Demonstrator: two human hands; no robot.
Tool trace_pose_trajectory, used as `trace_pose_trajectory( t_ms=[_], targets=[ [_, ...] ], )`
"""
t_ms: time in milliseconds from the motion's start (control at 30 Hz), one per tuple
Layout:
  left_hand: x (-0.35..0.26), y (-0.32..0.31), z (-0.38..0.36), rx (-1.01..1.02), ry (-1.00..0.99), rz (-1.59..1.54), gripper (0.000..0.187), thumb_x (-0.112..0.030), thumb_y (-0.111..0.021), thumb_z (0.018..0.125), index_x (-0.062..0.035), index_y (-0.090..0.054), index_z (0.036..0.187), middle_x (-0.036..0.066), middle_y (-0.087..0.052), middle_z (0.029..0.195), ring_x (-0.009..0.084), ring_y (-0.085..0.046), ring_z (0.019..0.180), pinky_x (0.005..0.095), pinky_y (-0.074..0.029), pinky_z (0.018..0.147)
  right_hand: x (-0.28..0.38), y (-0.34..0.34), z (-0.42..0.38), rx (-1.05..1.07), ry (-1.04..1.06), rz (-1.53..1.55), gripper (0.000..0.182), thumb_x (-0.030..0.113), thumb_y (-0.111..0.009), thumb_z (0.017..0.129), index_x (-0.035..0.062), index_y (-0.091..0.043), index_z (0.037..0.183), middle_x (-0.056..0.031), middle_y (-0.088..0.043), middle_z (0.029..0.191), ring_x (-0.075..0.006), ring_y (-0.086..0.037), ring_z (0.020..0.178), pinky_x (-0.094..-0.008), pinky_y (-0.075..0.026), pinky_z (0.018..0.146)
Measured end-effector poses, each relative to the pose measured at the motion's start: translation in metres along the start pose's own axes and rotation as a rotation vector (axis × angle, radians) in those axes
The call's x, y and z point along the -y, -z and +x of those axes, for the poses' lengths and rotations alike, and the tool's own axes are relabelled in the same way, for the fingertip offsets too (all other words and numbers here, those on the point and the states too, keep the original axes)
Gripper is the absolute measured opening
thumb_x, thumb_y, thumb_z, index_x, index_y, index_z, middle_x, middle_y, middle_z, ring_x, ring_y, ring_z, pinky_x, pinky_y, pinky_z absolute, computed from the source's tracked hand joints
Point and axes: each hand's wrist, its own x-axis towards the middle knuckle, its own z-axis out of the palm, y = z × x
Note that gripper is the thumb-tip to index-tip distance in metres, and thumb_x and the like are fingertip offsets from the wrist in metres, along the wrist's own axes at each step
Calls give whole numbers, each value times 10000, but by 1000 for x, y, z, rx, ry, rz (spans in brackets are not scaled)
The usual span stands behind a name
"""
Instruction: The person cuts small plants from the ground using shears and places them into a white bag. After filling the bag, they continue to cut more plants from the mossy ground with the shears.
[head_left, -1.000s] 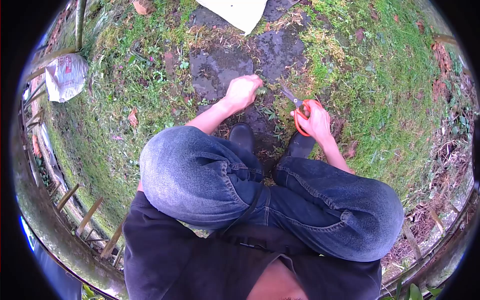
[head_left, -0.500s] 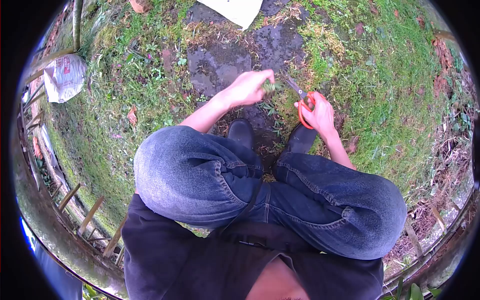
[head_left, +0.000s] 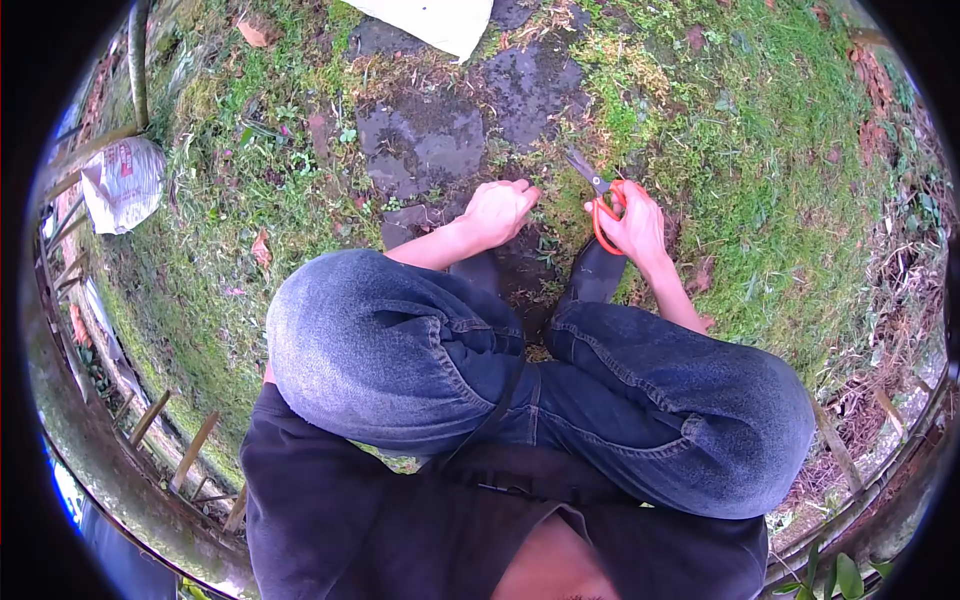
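Note:
Scissors with orange handles and dark blades (head_left: 588, 172) are in my right hand (head_left: 640, 225), which is closed around the handle loops. Their blades point up and to the left, slightly parted at the tip. My left hand (head_left: 503, 212) is to the left of the scissors, over the ground just beyond my boots, with its fingers curled together. Whatever is between those fingers, if anything, is hidden. Under and around both hands are low weeds and moss (head_left: 570, 215) beside dark stone slabs (head_left: 425, 140).
A white sheet or sack (head_left: 430, 20) lies on the ground at the top. At the left, a white printed bag (head_left: 125, 185) rests against a wooden rail (head_left: 138, 70). My dark boots (head_left: 600, 275) stand between my bent knees and the slabs. Grass spreads on both sides.
My left hand has drawn down and closer to my boots, and the green sprigs seen in its fingers before are no longer visible. The right hand and scissors have hardly moved.

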Motion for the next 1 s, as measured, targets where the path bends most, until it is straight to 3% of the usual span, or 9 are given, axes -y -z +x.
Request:
trace_pose_trajectory(
  t_ms=[133, 367, 500, 600, 700, 800, 833, 1000],
  targets=[
    [4, -2, 4, 33, -13, -14, 306, -65, -679, 750, -55, -616, 1049, 121, -635, 1019, 353, -682, 924, 473, -564, 769, 1, 1, 1, 18, -9, -4, 497, 471, -843, 774, 51, -619, 915, -45, -615, 696, -258, -653, 677, -425, -518, 647],
    [21, -11, 8, -246, -126, -228, 398, 27, -586, 673, -55, -588, 1062, 160, -710, 976, 398, -680, 913, 520, -545, 755, -1, 0, 2, 31, -2, 2, 503, 477, -838, 782, 48, -615, 921, -39, -606, 689, -251, -647, 669, -418, -515, 640],
    [19, 6, 9, -99, -3, -248, 397, 37, -590, 664, -42, -568, 1052, 202, -689, 947, 427, -669, 890, 528, -515, 728, -2, 1, 2, 22, 0, 4, 516, 485, -840, 779, 43, -614, 921, -35, -599, 683, -247, -645, 664, -414, -517, 639],
    [18, 4, 13, -149, -35, -222, 404, 49, -591, 676, -47, -559, 1067, 199, -684, 914, 441, -662, 861, 531, -513, 722, -4, 1, 2, 17, 0, 8, 522, 488, -841, 777, 42, -616, 924, -34, -599, 684, -246, -645, 664, -414, -517, 641],
    [9, 11, 13, -53, 12, -213, 423, 48, -607, 692, -58, -559, 1100, 173, -678, 947, 424, -665, 903, 510, -536, 747, -6, 0, 1, 24, -5, 8, 521, 488, -842, 777, 42, -623, 937, -33, -607, 693, -244, -649, 671, -415, -518, 646],
    [7, 1, 12, -88, -94, -190, 410, 24, -633, 719, -68, -564, 1113, 137, -661, 988, 385, -668, 961, 492, -552, 765, -3, 1, 1, 34, -12, 5, 523, 488, -840, 777, 43, -629, 953, -34, -620, 705, -243, -656, 686, -418, -519, 653],
    [6, -1, 11, -28, -63, -113, 396, -2, -646, 732, -72, -572, 1115, 120, -641, 1015, 342, -672, 997, 470, -560, 785, -1, 2, 1, 42, -19, 2, 524, 489, -839, 776, 44, -631, 958, -34, -625, 709, -242, -660, 693, -419, -520, 656],
    [13, -3, 9, -75, -107, 18, 423, -55, -694, 737, -101, -591, 1144, 130, -634, 990, 345, -678, 977, 435, -563, 809, 0, 1, 3, 53, -18, -17, 521, 496, -833, 778, 52, -631, 961, -39, -646, 731, -245, -673, 712, -411, -531, 671]
  ],
)
